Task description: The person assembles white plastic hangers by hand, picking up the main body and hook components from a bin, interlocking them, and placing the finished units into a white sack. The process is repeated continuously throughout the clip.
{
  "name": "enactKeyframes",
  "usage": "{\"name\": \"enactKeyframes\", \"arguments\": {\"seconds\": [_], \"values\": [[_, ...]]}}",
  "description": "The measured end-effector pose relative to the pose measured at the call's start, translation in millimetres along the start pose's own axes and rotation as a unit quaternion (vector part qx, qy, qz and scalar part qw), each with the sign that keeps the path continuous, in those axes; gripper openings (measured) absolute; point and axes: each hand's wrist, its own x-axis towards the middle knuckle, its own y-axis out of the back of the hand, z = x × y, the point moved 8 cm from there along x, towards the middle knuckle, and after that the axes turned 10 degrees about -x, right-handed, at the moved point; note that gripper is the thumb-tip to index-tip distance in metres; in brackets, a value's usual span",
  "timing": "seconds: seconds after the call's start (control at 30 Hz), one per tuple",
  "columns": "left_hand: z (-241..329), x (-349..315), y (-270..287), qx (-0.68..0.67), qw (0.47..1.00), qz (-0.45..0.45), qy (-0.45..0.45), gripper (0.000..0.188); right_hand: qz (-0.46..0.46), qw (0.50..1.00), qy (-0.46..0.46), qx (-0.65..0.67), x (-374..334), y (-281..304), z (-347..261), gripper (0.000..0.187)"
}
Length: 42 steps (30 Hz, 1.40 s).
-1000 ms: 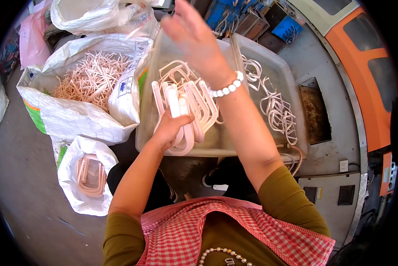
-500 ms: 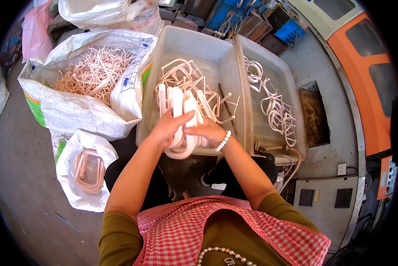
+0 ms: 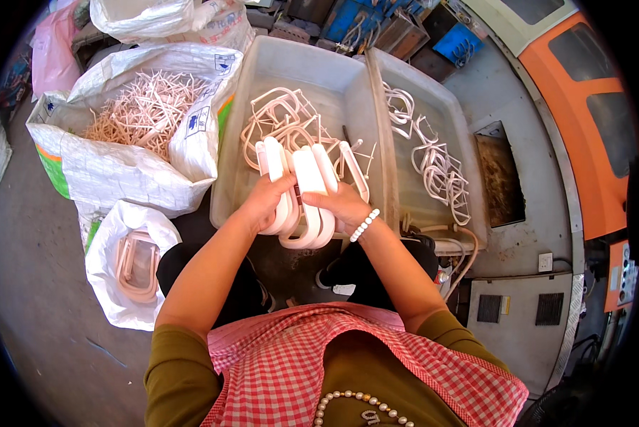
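Both my hands hold several pale pink plastic U-shaped handles above the near edge of a whitish tub (image 3: 227, 142). My left hand (image 3: 266, 203) is closed round the left part of the bunch, the handles (image 3: 278, 171) there standing side by side. Round the right part, whose handles (image 3: 309, 181) look broader, my right hand (image 3: 344, 206) is closed, with a white bead bracelet on its wrist. A narrow gap shows between the two groups. Behind them a tangle of similar pink plastic frames (image 3: 280, 114) lies in the tub, with thin stems still joined to some.
To the right, a second tub (image 3: 426, 92) holds more pale looped pieces (image 3: 440, 171). At the left stand a large woven sack (image 3: 120, 178) of thin pink plastic scraps (image 3: 145, 110) and a smaller white bag (image 3: 109, 306) with pink handles (image 3: 138, 267) inside. An orange-and-grey machine (image 3: 582, 142) borders the right.
My hands have drawn slightly apart, and the bunch has parted into a left and a right group. The handles now lean a little further left at their tops.
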Motion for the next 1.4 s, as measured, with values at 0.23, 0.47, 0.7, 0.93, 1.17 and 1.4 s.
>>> {"name": "enactKeyframes", "arguments": {"seconds": [0.23,0.47,0.7,0.93,1.17,1.4], "values": [[-10.5,-6.7,-9.5,-0.137,0.99,-0.014,0.034,0.041,0.057,0.997,0.029,0.035,-1.3,6.2,2.4,0.048],[-14.5,-11.9,-11.6,-0.047,0.998,-0.009,0.029,0.036,0.021,0.993,0.101,-0.05,1.7,11.1,17.8,0.043],[0.2,-13.5,-13.7,-0.125,0.99,-0.055,0.022,0.042,0.066,0.997,-0.016,-0.023,-20.7,69.4,9.4,0.032],[10.9,-27.2,-29.5,-0.197,0.974,-0.084,0.072,0.065,0.135,0.62,0.37,-0.678,-79.4,46.1,-67.0,0.037],[1.3,-40.5,-60.2,-0.175,0.967,-0.153,0.102,0.073,-0.099,0.223,0.605,-0.758,-72.5,4.2,-41.4,0.031],[-12.8,-56.8,-69.2,-0.145,0.947,-0.27,0.092,0.069,-0.159,0.453,0.404,-0.779,6.2,-24.6,9.2,0.033]]}}
